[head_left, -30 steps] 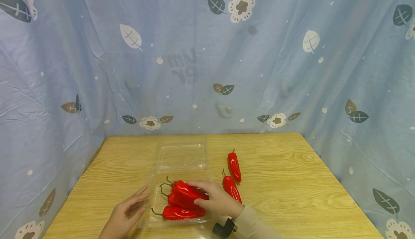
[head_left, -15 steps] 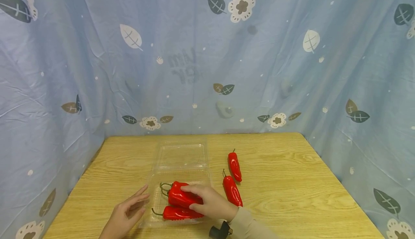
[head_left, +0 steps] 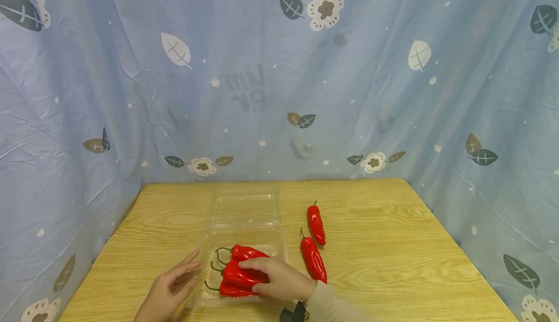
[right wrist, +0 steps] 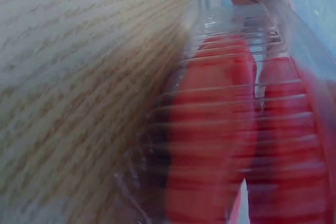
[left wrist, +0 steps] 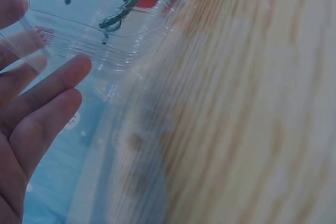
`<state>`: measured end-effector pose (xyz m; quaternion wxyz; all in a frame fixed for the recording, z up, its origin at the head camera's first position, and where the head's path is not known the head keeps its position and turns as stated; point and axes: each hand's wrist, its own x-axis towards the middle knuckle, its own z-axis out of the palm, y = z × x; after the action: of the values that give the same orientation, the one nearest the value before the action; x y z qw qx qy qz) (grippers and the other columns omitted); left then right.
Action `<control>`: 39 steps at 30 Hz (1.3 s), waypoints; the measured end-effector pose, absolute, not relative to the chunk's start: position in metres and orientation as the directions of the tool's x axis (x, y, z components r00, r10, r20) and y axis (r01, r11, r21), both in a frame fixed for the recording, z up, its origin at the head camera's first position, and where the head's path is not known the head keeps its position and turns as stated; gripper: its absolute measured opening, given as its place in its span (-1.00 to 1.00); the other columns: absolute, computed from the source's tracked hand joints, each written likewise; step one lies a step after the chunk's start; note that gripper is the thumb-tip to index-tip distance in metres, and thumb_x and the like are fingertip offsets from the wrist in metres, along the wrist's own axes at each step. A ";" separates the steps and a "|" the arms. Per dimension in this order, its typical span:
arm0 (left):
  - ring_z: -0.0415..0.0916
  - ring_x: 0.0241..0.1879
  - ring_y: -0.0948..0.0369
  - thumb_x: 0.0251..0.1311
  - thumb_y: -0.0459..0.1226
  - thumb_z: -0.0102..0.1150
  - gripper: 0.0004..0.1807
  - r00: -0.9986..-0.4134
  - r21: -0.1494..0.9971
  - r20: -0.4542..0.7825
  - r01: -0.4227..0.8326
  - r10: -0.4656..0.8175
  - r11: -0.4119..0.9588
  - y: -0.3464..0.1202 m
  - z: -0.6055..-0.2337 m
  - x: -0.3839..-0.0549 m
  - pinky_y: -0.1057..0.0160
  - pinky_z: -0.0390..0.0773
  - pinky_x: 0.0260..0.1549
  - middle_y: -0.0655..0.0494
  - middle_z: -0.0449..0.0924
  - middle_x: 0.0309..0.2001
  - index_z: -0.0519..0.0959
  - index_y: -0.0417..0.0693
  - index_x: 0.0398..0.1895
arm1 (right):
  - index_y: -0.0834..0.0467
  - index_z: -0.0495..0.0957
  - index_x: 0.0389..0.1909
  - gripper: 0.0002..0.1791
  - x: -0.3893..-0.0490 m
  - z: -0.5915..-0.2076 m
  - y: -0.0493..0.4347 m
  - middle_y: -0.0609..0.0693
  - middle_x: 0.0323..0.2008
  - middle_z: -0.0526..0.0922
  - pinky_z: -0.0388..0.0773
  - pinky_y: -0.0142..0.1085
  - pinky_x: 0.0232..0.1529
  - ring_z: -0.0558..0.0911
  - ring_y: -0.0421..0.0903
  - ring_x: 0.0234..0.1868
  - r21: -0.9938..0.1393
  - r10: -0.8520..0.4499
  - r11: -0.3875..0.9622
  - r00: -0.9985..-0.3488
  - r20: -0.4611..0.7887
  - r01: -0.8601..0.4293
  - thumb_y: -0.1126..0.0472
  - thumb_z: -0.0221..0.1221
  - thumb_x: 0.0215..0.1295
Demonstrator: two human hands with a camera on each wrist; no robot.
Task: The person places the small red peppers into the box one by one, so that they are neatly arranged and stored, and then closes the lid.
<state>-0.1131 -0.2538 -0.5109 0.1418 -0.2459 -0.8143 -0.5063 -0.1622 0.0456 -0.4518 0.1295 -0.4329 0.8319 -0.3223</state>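
A clear plastic clamshell container (head_left: 259, 237) lies unfolded on the table, several red peppers in its near half. My right hand (head_left: 284, 279) grips a red pepper (head_left: 239, 274) from above, stem to the left. It lies over the front pepper (head_left: 230, 291), and another pepper (head_left: 246, 252) sits behind it. The right wrist view is blurred; red peppers (right wrist: 210, 129) show through the ribbed wall. At the container's left side is my left hand (head_left: 168, 288), fingers loosely extended. In the left wrist view its fingers (left wrist: 63, 80) are at the clear wall, some seen through it.
Two more red peppers lie on the wooden table (head_left: 371, 244) to the right, one farther back (head_left: 316, 225) and one nearer (head_left: 313, 260). The container's flat lid (head_left: 244, 210) extends toward the back. A blue patterned curtain (head_left: 262, 93) surrounds the table.
My right hand has moved toward the front and slightly left with the pepper, from over the back peppers to over the front one. The left hand has stayed in place.
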 end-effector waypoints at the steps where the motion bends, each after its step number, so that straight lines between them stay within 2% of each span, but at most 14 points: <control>1: 0.58 -0.02 0.35 0.19 -0.54 0.11 -0.61 -0.838 0.754 0.479 0.545 0.261 0.366 -0.254 -0.511 -0.113 0.45 0.65 -0.26 0.25 0.26 0.38 0.46 -0.40 0.12 | 0.03 0.40 0.28 -0.41 -0.162 -0.452 0.046 -0.13 0.22 0.48 0.49 -0.47 0.07 0.44 -0.28 0.15 -0.645 -0.805 0.420 -0.590 0.058 -0.638 0.29 0.26 0.20; 4: 0.58 -0.02 0.36 0.20 -0.54 0.11 -0.62 -0.839 0.757 0.475 0.543 0.265 0.364 -0.254 -0.510 -0.113 0.44 0.65 -0.27 0.32 0.24 0.38 0.46 -0.41 0.12 | 0.02 0.41 0.28 -0.41 -0.161 -0.452 0.046 -0.14 0.23 0.47 0.49 -0.47 0.06 0.43 -0.28 0.16 -0.649 -0.809 0.423 -0.586 0.043 -0.632 0.28 0.27 0.19; 8: 0.58 -0.02 0.36 0.20 -0.53 0.11 -0.62 -0.842 0.758 0.473 0.539 0.259 0.369 -0.253 -0.509 -0.112 0.43 0.65 -0.27 0.31 0.25 0.38 0.46 -0.41 0.11 | 0.00 0.40 0.28 -0.40 -0.162 -0.454 0.045 -0.14 0.24 0.46 0.48 -0.46 0.08 0.42 -0.28 0.18 -0.654 -0.813 0.417 -0.580 0.041 -0.631 0.27 0.27 0.19; 18: 0.62 -0.06 0.30 0.20 -0.48 0.15 -0.64 -0.886 0.781 0.414 0.463 0.208 0.419 -0.252 -0.511 -0.112 0.40 0.66 -0.28 -0.18 0.33 0.31 0.50 -0.34 0.09 | -0.03 0.39 0.29 -0.39 -0.162 -0.456 0.045 -0.18 0.24 0.45 0.48 -0.47 0.07 0.41 -0.30 0.19 -0.693 -0.808 0.405 -0.588 0.033 -0.596 0.20 0.29 0.19; 20: 0.62 -0.06 0.30 0.21 -0.48 0.14 -0.64 -0.883 0.776 0.419 0.469 0.213 0.421 -0.252 -0.510 -0.112 0.40 0.66 -0.28 -0.15 0.32 0.32 0.49 -0.35 0.10 | -0.03 0.39 0.29 -0.39 -0.162 -0.456 0.045 -0.18 0.25 0.45 0.48 -0.47 0.07 0.41 -0.30 0.19 -0.690 -0.808 0.404 -0.588 0.040 -0.601 0.20 0.29 0.19; 25: 0.61 -0.06 0.33 0.20 -0.50 0.14 -0.63 -0.868 0.767 0.446 0.497 0.220 0.405 -0.252 -0.510 -0.112 0.42 0.66 -0.28 0.09 0.32 0.35 0.49 -0.37 0.09 | -0.01 0.38 0.30 -0.39 -0.161 -0.456 0.046 -0.17 0.25 0.44 0.48 -0.46 0.08 0.41 -0.29 0.19 -0.698 -0.804 0.395 -0.593 0.052 -0.597 0.19 0.28 0.20; 33: 0.60 -0.05 0.35 0.19 -0.51 0.14 -0.64 -0.857 0.767 0.463 0.515 0.227 0.383 -0.251 -0.509 -0.111 0.43 0.65 -0.28 0.25 0.30 0.35 0.49 -0.37 0.09 | 0.04 0.36 0.32 -0.40 -0.160 -0.455 0.053 -0.11 0.24 0.47 0.51 -0.42 0.07 0.46 -0.22 0.18 -0.724 -0.774 0.377 -0.626 0.097 -0.578 0.17 0.24 0.24; 36: 0.60 -0.04 0.35 0.19 -0.53 0.13 -0.63 -0.850 0.757 0.471 0.527 0.236 0.387 -0.252 -0.509 -0.111 0.43 0.65 -0.27 0.22 0.30 0.36 0.48 -0.39 0.09 | 0.05 0.36 0.31 -0.42 -0.160 -0.453 0.059 -0.07 0.23 0.48 0.52 -0.36 0.11 0.48 -0.17 0.19 -0.729 -0.756 0.367 -0.641 0.128 -0.578 0.17 0.23 0.26; 39: 0.60 -0.04 0.34 0.19 -0.53 0.13 -0.63 -0.854 0.755 0.466 0.521 0.234 0.398 -0.252 -0.509 -0.111 0.43 0.66 -0.27 0.08 0.31 0.36 0.48 -0.39 0.09 | 0.09 0.35 0.32 -0.42 -0.162 -0.449 0.067 -0.03 0.25 0.47 0.49 -0.27 0.19 0.47 -0.10 0.23 -0.743 -0.737 0.350 -0.658 0.157 -0.570 0.18 0.22 0.27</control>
<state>-0.1111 -0.2519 -0.5089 0.1440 -0.2292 -0.8235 -0.4986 -0.1623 0.0672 -0.4489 0.1027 -0.4008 0.8152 -0.4053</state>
